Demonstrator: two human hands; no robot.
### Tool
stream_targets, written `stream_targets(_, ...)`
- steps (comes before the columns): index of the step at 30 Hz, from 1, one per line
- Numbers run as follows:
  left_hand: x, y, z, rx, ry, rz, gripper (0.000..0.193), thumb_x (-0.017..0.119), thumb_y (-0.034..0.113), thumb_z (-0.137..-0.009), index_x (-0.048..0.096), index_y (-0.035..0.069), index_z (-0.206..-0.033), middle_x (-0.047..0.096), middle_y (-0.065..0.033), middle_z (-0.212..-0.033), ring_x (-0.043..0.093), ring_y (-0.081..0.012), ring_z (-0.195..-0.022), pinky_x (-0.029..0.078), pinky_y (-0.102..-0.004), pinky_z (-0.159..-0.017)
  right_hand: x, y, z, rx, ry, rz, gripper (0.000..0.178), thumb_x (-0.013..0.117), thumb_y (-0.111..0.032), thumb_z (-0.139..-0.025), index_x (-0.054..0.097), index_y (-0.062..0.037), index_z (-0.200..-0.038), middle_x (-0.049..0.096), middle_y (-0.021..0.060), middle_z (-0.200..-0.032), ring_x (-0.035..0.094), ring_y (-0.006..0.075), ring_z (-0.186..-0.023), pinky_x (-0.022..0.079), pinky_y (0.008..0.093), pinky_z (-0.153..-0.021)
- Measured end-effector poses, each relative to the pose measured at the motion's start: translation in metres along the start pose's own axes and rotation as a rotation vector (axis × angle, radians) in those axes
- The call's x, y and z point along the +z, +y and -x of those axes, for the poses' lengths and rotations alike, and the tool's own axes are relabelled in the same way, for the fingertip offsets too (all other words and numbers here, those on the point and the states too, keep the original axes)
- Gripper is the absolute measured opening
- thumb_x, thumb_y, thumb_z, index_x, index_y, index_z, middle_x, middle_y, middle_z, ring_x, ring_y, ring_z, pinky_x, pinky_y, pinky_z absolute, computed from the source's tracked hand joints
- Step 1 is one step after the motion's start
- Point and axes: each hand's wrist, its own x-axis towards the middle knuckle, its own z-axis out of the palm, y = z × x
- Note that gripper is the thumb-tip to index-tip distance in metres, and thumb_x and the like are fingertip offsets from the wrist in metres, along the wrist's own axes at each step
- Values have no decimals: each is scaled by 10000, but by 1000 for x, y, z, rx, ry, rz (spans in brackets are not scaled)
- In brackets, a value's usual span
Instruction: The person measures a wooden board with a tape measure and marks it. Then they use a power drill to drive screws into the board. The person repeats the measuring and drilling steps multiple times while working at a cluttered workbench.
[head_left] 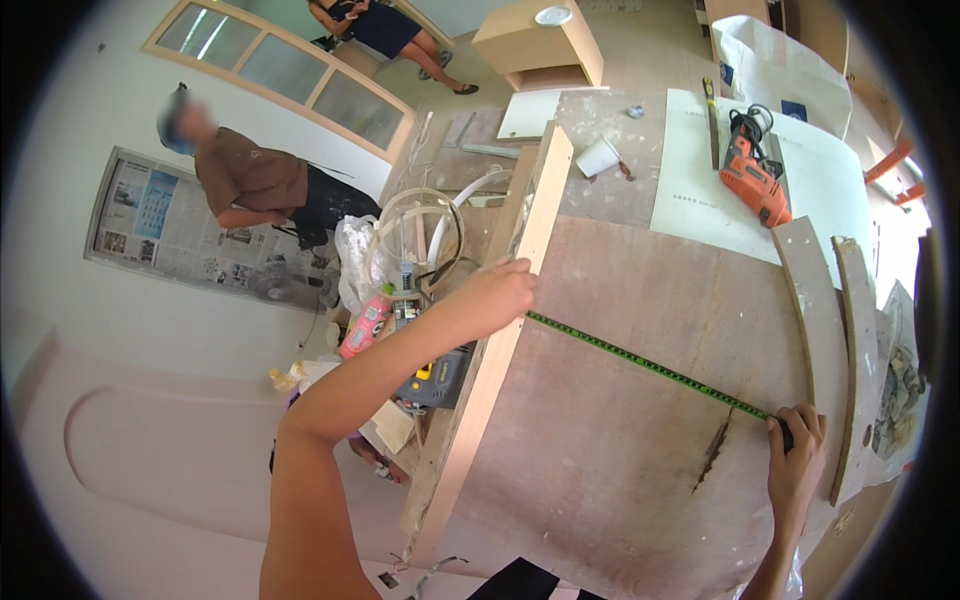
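Observation:
A green tape measure blade runs straight across the worn brown plywood worktop, slanting down to the right. My left hand is closed at the blade's end, against a long pale wooden board along the worktop's left side. My right hand grips the dark tape measure case near the worktop's right edge. Most of the case is hidden by the fingers. A dark split in the plywood lies below the blade.
An orange power drill rests on a white sheet at far right. A white cup lies tipped beyond the plywood. Curved wood strips edge the right side. Left of the board are a pink bottle and tools. A person stands at left.

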Motion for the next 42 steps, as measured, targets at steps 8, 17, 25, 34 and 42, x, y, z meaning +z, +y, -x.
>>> stream_targets(8,-32,50,44,-64,51,151,117,738,121,-816,758,38,-895,647,-92,-945,606,-297,-1011,459,-432,-910,-12,32,17,10,-82,66,319,731,-317,-960,772,-29,-1090,713,141,-1212,659,365,-1133,511,461,-987)
stream_targets(17,22,144,60,109,67,220,138,744,103,-830,783,47,-951,652,-61,-930,603,-261,-1005,417,-425,-957,-45,63,134,150,-203,145,283,716,-297,-954,792,-44,-1057,718,96,-1049,683,314,-1019,533,431,-903)
stream_targets(25,36,121,68,99,-116,143,125,770,116,-811,779,28,-900,635,-68,-913,591,-258,-987,386,-438,-1015,10,56,141,16,-136,121,271,720,-288,-945,790,-45,-1044,720,127,-1043,696,337,-964,543,434,-875)
stream_targets(34,30,107,66,56,-113,81,172,786,52,-778,717,-34,-910,597,-80,-945,588,-270,-1021,380,-431,-1038,5,33,125,166,-216,62,214,755,-217,-935,785,-21,-1014,647,102,-900,645,255,-875,515,389,-805)
stream_targets(42,34,111,65,72,-172,28,173,777,16,-761,712,-55,-905,591,-84,-937,579,-276,-994,401,-436,-1015,13,13,139,138,-154,166,209,762,-217,-944,787,-19,-1003,633,63,-868,607,204,-810,493,359,-758)
